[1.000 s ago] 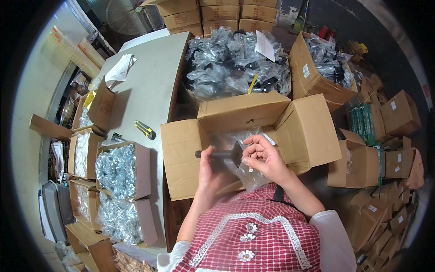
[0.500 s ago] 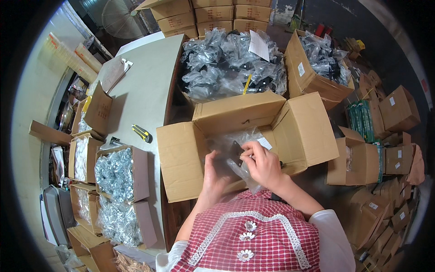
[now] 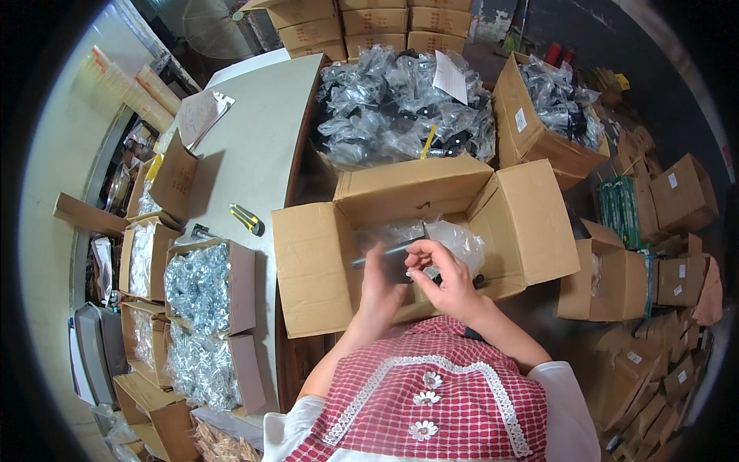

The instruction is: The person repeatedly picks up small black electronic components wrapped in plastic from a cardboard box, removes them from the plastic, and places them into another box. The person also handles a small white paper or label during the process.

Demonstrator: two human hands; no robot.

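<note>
Over the open cardboard box (image 3: 416, 181) in front of me, a dark, flat-looking part (image 3: 396, 260) lies between my two hands. My left hand (image 3: 376, 289) is closed around it, with the fingertips smeared by motion. The part shows on both sides of that thumb. Close by on the right, my right hand (image 3: 450, 289) has its fingers curled and the thumb brought to them, at the part's edge. Whatever is in that pinch is too small to make out. Inside the box, a clear plastic bag (image 3: 462, 245) sits beyond my right fingers.
Beyond the box is a large heap of bagged black parts (image 3: 400, 108), with another filled carton (image 3: 531, 123) to its right. A yellow-black utility knife (image 3: 246, 219) lies on the grey table (image 3: 262, 115). Boxes of bagged metal hardware (image 3: 198, 285) line the left; cartons (image 3: 604, 277) stand right.
The dark part has come up between my hands and turned more level. The clear bag, earlier under my right hand, now lies in the box. My left hand has moved rightward, nearer my right.
</note>
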